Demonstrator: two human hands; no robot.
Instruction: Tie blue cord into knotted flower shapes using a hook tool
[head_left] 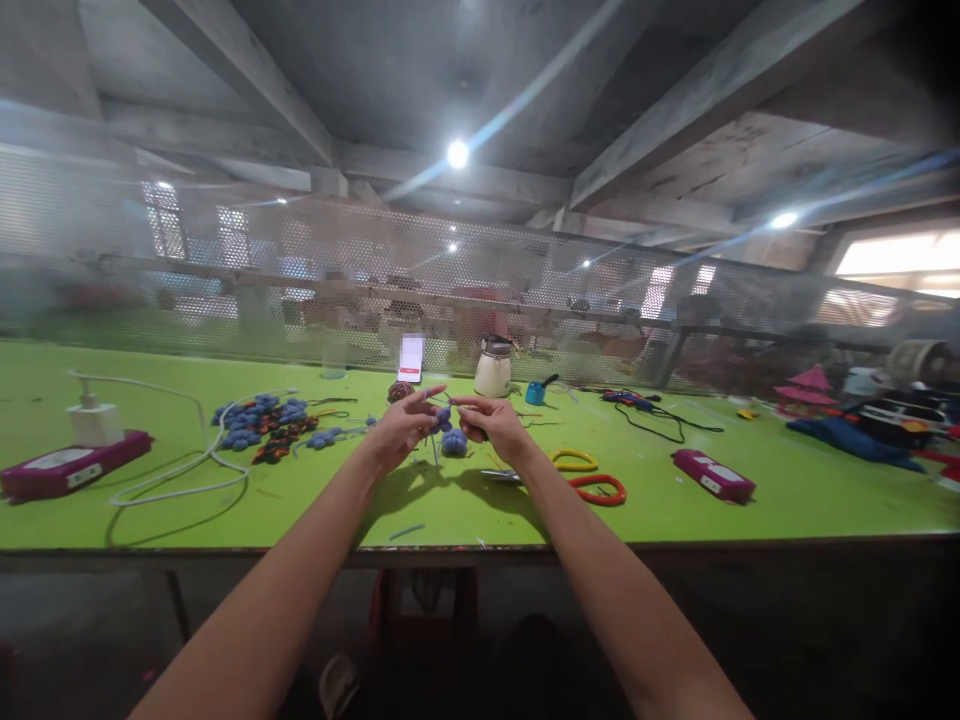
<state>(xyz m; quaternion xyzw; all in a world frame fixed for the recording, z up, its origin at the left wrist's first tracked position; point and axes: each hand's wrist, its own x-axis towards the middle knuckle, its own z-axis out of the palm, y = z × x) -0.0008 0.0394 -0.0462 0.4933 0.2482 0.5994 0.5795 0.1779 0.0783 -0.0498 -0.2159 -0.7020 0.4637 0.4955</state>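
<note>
Both forearms [289,580] are stretched forward; the left hand [401,428] and right hand [496,422] are held close together, fingers [474,402] bent.

Right hand [491,425]: scissors [619,490] underneath, blocking low passage.
Left hand [405,425]: blue pile [262,412] bars outward path.
Beyond hands: pitcher [493,370] obstructs.
Tabletop [649,468]: open outward of right hand, past scissors.

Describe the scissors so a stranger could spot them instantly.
On the green table, find the person's right hand. The scissors lie beneath its wrist, blades showing to the left, handles to the right. Mismatched handle loops, one yellow, one orange-red, set them apart from the magenta block farther right.
</note>
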